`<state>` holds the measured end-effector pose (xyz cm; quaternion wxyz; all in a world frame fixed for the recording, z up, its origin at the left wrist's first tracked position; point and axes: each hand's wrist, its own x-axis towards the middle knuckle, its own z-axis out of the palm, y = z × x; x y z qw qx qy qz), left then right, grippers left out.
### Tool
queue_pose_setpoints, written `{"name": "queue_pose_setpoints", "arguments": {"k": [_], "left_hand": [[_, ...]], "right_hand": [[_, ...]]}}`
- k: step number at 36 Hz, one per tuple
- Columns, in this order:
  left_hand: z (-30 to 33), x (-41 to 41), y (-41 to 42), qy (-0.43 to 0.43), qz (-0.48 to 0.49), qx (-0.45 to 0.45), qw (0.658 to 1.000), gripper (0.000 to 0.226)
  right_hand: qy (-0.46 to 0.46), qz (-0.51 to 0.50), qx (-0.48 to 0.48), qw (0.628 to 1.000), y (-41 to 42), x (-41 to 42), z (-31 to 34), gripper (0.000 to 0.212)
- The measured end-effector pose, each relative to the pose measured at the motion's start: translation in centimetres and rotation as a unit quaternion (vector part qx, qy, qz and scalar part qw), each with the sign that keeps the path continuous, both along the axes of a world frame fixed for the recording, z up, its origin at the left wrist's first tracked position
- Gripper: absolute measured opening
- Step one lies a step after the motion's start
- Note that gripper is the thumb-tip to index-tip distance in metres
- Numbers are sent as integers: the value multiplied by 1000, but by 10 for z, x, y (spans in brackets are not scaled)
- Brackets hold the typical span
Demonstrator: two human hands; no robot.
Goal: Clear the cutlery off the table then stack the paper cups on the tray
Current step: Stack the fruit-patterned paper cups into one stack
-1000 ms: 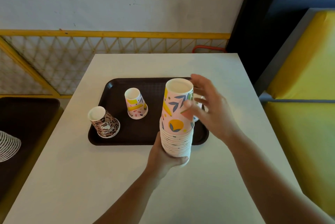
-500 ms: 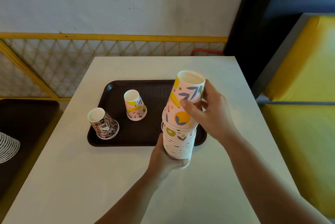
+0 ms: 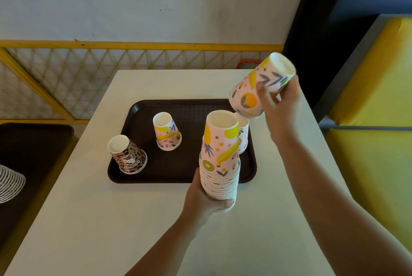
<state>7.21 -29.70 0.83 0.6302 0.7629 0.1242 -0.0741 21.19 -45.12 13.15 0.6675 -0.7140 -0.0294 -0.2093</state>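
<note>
A white surface point(image 3: 93, 220) filled the centre of the frame, bounded at the upper left by a yellow lattice railing point(image 3: 93, 70) under a pale wall, with a yellow bench point(image 3: 379, 97) at right. A dark tray point(image 3: 189, 170) lay at mid-frame carrying three inverted cups: a leopard-print cup point(image 3: 128, 155) at its left edge, a fruit-print cup point(image 3: 167, 131) near its middle, and a third cup point(image 3: 243, 134) partly hidden behind the stack. The left hand point(image 3: 205, 199) gripped the base of a tall stack of paper cups point(image 3: 220, 159) at the tray's lower right edge. The right hand point(image 3: 281, 106), raised at upper right, pinched a single tilted cup point(image 3: 260, 85), clear of the stack.
</note>
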Motion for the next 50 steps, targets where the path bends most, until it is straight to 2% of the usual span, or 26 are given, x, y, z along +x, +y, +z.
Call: {"name": "queue_pose_setpoints", "arguments": {"k": [11, 14, 17, 19, 21, 24, 28, 33, 41, 44, 48, 50], "left_hand": [[-3, 2, 0, 4, 1, -6, 1000, 104], [-4, 1, 1, 8, -3, -6, 1000, 105], [-3, 2, 1, 10, -10, 3, 1000, 105], [-2, 2, 0, 10, -12, 6, 1000, 105], [-1, 1, 0, 10, -15, 8, 1000, 104], [-1, 0, -1, 13, -18, 6, 1000, 100], [2, -1, -5, 15, -15, 5, 1000, 91], [3, -3, -6, 12, -19, 0, 1000, 97], [5, -6, -5, 15, -23, 3, 1000, 96], [3, -6, -4, 16, -19, 8, 1000, 95], [-1, -7, -1, 27, -7, 6, 1000, 95], [-2, -8, 0, 29, -3, 4, 1000, 93]], "right_hand": [[101, 9, -153, 983, 3, 0, -70, 63], [94, -2, -202, 975, 3, -6, -69, 66], [58, -14, -179, 982, 6, -18, -51, 63], [21, 23, -141, 989, 8, -31, -33, 55], [0, 97, -127, 987, 9, -45, -16, 58], [28, 170, -168, 971, 11, -60, -2, 60], [70, 203, -226, 950, 13, -68, 1, 57], [57, 196, -211, 956, 14, -74, 3, 45], [37, 162, -191, 967, 14, -73, 10, 43], [24, 150, -148, 977, 14, -68, 14, 41], [16, 116, -64, 991, 11, -51, 27, 50], [12, 92, -9, 996, 8, -39, 35, 43]]}}
